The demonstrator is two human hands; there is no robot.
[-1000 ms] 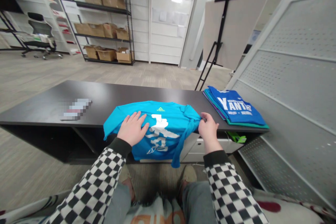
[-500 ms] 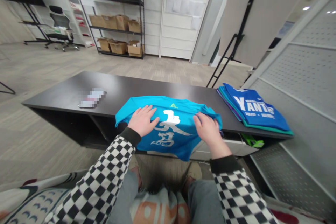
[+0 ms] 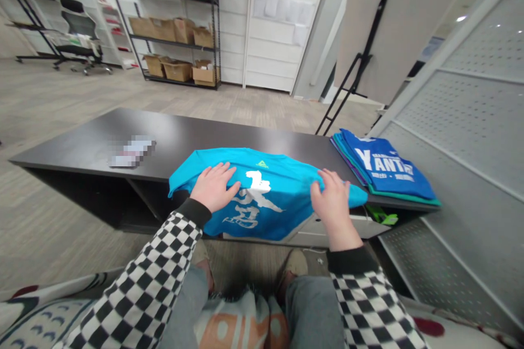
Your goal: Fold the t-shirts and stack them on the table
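Observation:
A bright blue T-shirt with white lettering and a small green logo lies over the front edge of the dark table, its lower part hanging down. My left hand rests on the shirt's left side, fingers outstretched and thumb apart. On the right side, near the sleeve, my right hand lies on the fabric with its fingers spread. The right sleeve is stretched out flat toward the table's right end.
Folded shirts, a blue one on top, are stacked at the table's right end. A blurred-out flat item lies on the left. Bright green things show in the compartment below. A perforated panel stands at the right.
My right hand has moved outward to the right along the shirt. The right sleeve, bunched before, now lies extended. The view has shifted slightly; my left hand keeps its place on the shirt.

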